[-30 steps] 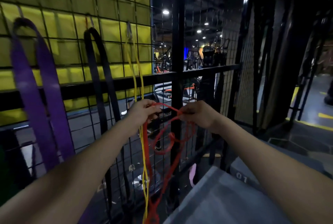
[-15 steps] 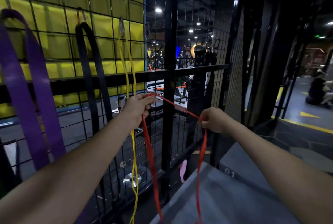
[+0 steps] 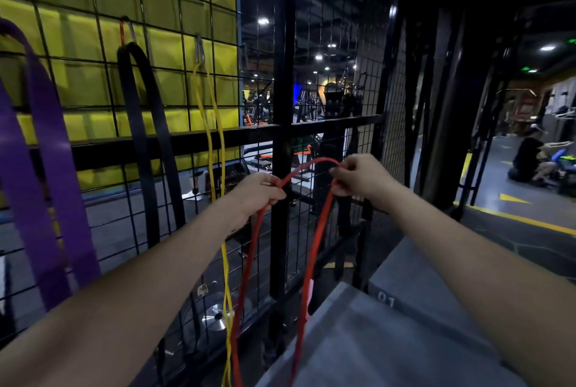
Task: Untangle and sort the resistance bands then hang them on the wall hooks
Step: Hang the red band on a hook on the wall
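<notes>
Both hands have drawn closer together since half a second ago, arching the red resistance band between them. It is thin, light and limp, its two strands dangling free below. My left hand and right hand each keep a narrow grip pinched on it; the top of the arch looks best for hooking. Beside it hang the yellow band, black band and purple band on the wire grid.

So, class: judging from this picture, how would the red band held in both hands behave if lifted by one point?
Probably floppy: the red band arcs between the left hand and right hand, and both strands droop straight down. Likely light, since it looks thin and fingertip grips hold it. Probably stretchy too, though that cannot be confirmed here.
</notes>
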The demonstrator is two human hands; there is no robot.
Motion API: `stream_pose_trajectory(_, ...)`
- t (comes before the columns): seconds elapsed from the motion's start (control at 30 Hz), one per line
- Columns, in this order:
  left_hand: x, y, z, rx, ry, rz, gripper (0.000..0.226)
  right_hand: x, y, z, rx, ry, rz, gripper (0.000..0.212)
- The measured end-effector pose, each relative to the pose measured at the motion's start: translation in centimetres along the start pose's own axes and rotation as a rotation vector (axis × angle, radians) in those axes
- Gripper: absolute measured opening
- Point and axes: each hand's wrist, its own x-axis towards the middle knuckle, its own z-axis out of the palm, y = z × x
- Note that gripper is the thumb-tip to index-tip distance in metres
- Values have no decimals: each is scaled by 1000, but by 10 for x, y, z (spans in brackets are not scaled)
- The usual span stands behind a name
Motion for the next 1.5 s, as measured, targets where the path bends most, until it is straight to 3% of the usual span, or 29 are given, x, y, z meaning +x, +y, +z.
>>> stream_pose_trajectory(0.1, -4, 15, 1, 8, -151, 40, 25, 8, -29, 11, -107, -16, -124, 16)
stream_pose_trajectory(0.17, -4, 26, -4, -27, -163, 95, 19, 14, -45, 19, -107, -20, -175, 14)
stream_pose_trajectory(0.27, 0, 44, -21, -84, -53, 183, 3, 22, -61, 27, -82, -6, -231, 9)
stream_pose_trajectory(0.4, 6, 63, -43, -217, 59, 267, 8, 32, -70, 34, -141, 52, -305, 18)
stream_pose_trajectory(0.53, 21, 72, -52, -370, 128, 259, 12, 39, -67, 48, -378, -101, -258, 12)
stream_pose_trajectory(0.6, 32, 74, -58, -392, 175, 237, 13, 49, -63, 52, -306, -144, -220, 14)
stream_pose_trajectory(0.73, 54, 78, -68, -201, 192, 243, 9, 76, -72, 49, 71, -134, -176, 14)
stream_pose_trajectory(1.0, 114, 123, -86, 38, 357, 354, 10, 165, -99, 31, 304, -28, -323, 14)
stream_pose_trajectory(1.2, 159, 152, -109, 549, 685, 459, 17, 240, -112, 30, 421, -233, -280, 7)
stream_pose_trajectory(1.33, 179, 165, -120, 613, 729, 494, 19, 281, -118, 39, 370, -432, -308, 15)
stream_pose_trajectory(1.5, 198, 168, -129, 695, 771, 540, 19, 313, -125, 51, 394, -419, -360, 22)
